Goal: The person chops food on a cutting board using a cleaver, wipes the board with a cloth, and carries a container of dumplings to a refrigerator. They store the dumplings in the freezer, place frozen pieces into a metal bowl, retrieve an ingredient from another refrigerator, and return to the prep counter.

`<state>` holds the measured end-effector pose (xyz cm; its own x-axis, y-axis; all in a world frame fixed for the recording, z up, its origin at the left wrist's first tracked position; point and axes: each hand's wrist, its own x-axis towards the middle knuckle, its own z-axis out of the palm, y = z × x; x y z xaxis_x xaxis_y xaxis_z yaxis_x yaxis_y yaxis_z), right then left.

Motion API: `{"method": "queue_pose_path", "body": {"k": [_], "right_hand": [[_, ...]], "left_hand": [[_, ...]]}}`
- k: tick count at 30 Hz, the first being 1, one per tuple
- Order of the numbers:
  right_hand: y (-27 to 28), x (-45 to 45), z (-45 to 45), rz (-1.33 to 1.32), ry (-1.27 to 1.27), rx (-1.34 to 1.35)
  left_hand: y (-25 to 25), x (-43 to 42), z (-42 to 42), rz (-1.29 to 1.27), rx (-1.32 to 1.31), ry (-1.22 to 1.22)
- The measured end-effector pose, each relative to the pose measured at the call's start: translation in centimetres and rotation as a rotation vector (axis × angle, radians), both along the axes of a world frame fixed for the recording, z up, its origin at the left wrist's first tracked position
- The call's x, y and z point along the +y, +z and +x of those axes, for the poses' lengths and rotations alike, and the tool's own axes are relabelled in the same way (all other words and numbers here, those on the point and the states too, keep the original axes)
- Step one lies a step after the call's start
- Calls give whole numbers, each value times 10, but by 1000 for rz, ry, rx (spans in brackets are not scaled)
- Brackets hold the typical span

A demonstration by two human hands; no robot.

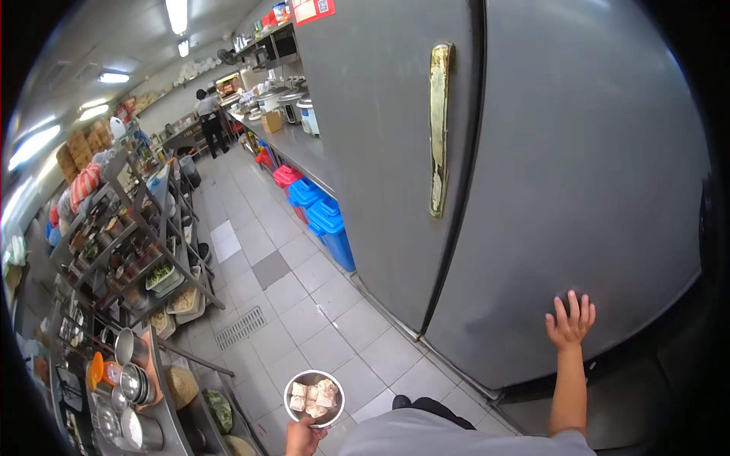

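My left hand (306, 437) grips the near rim of a round metal bowl (340, 397), held out low over the tiled floor. Inside the bowl lie several pale, pinkish-white chunks of food (313, 395); their exact kind is not clear. Fingers spread, my right hand (570, 321) rests flat against the lower part of a grey metal refrigerator door (578, 190). That door looks closed. Left of it is a second grey door (380, 152) with a worn, brassy vertical handle (439, 129).
Metal shelving (125, 228) with containers lines the left side. Metal pots (143, 429) and bowls stand on a lower left table. Blue lidded bins (328, 228) sit under a steel counter (304, 152). Farther back a person (209, 121) stands. A drain grate (240, 328) lies in the floor.
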<state>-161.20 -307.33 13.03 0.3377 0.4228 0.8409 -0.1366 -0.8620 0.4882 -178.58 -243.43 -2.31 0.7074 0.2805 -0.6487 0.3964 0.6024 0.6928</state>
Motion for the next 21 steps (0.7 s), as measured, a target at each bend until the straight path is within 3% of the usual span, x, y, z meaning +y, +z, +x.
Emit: {"method": "queue_pose_path", "body": {"k": [4, 6, 7, 10, 12, 14, 16, 18, 20, 21], "right_hand": [[-10, 21, 12, 57, -18, -29], [1, 81, 31, 411, 187, -116], [12, 112, 45, 408, 190, -118], [75, 206, 111, 506, 639, 305], [117, 251, 171, 563, 909, 166], [148, 282, 240, 864, 1098, 36], [193, 331, 280, 1348, 1526, -5], [206, 350, 284, 1419, 984, 51], [209, 353, 280, 1466, 898, 26], [205, 347, 281, 1460, 933, 75]], "left_hand": [[-3, 1, 36, 25, 54, 12], [-5, 4, 53, 14, 74, 28], [-8, 4, 62, 14, 33, 19], [-1, 4, 91, -36, -12, 32], [-7, 12, 108, -72, -55, 40], [2, 21, 123, -67, -71, 46], [17, 36, 133, -43, -94, 71], [9, 65, 136, -10, -101, 47], [-16, 104, 135, -62, -108, -20], [2, 110, 138, -90, -71, 28]]}}
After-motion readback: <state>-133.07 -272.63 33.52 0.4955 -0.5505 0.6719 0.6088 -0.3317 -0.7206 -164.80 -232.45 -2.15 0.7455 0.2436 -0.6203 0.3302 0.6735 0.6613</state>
